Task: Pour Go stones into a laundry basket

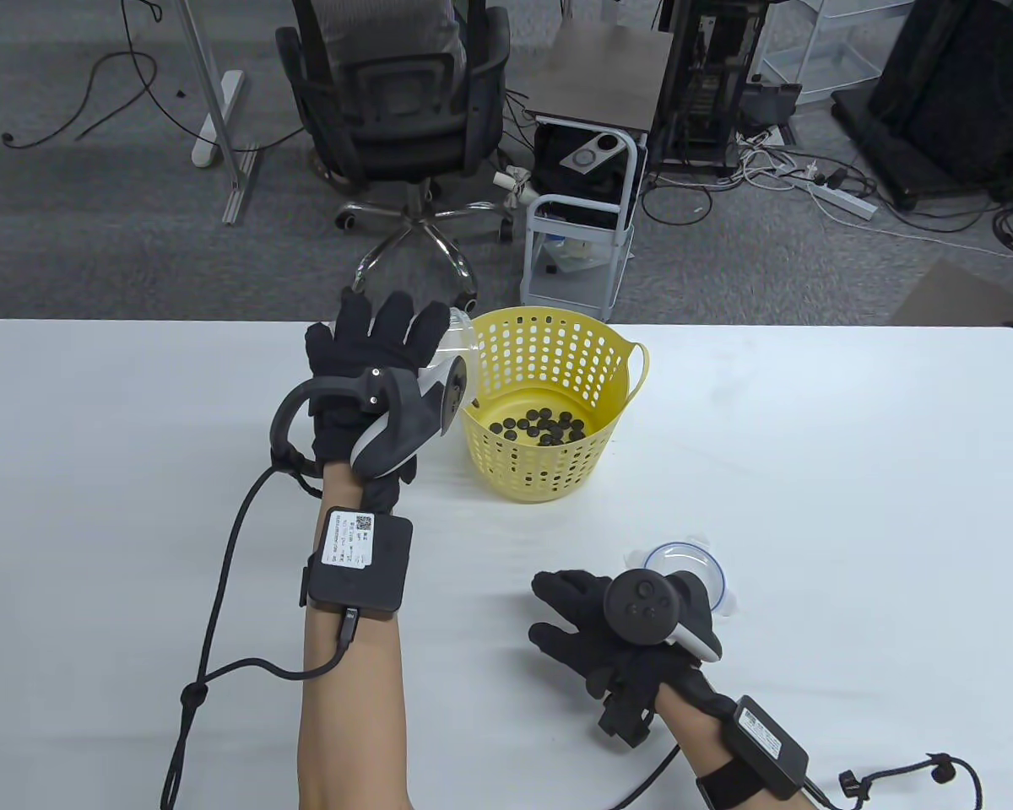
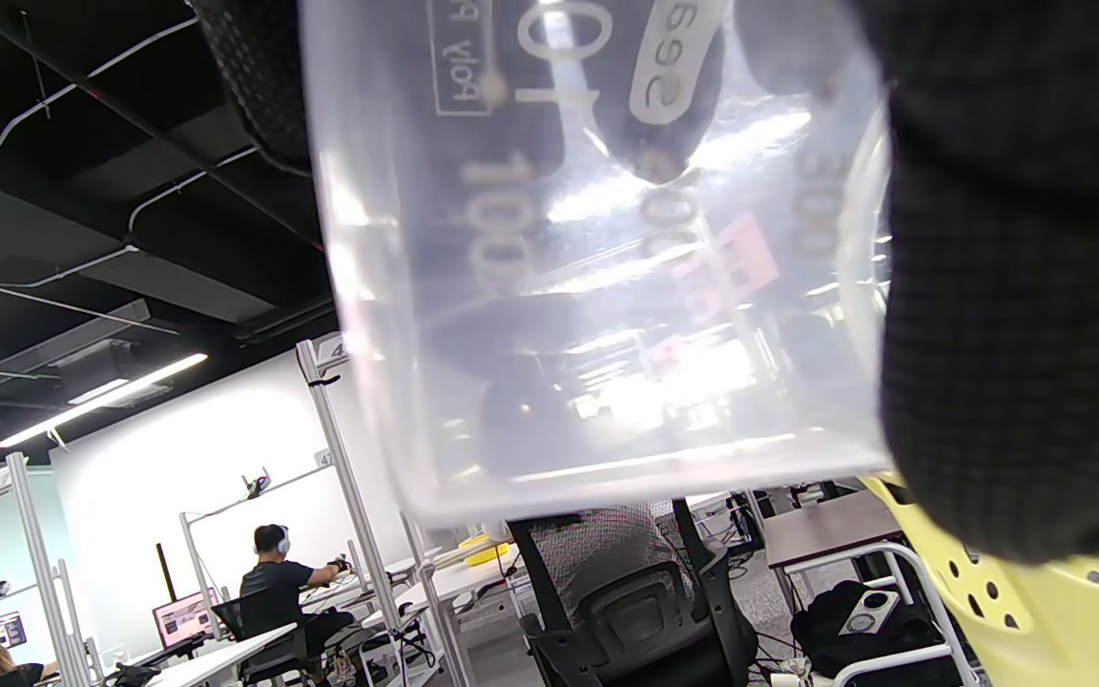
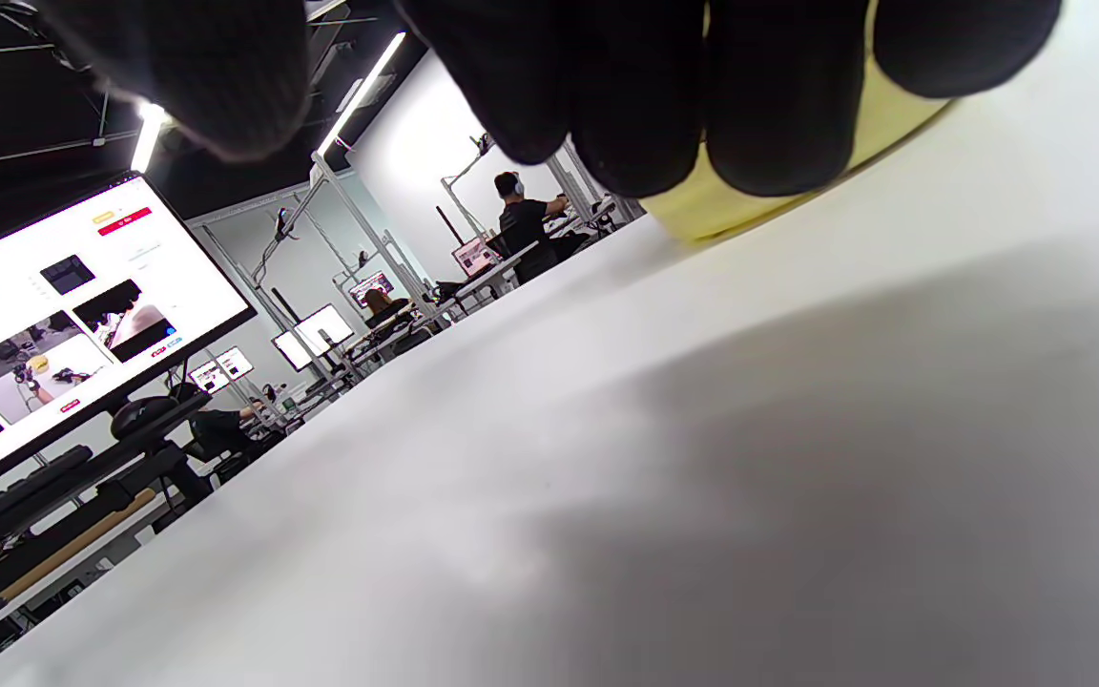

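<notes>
A yellow perforated laundry basket point(image 1: 557, 354) stands on the white table, with several black Go stones point(image 1: 540, 428) on its floor. My left hand point(image 1: 380, 371) grips a clear plastic measuring container point(image 1: 456, 333), tipped over the basket's left rim. In the left wrist view the container point(image 2: 597, 286) fills the frame and looks empty, with the basket rim point(image 2: 1036, 592) below right. My right hand point(image 1: 608, 633) rests flat on the table near the front, fingers spread, holding nothing. Its fingertips point(image 3: 778, 105) hang over the table in the right wrist view.
A clear round lid point(image 1: 684, 567) lies on the table just behind my right hand. An office chair point(image 1: 405, 126) and a small cart point(image 1: 582, 211) stand beyond the table's far edge.
</notes>
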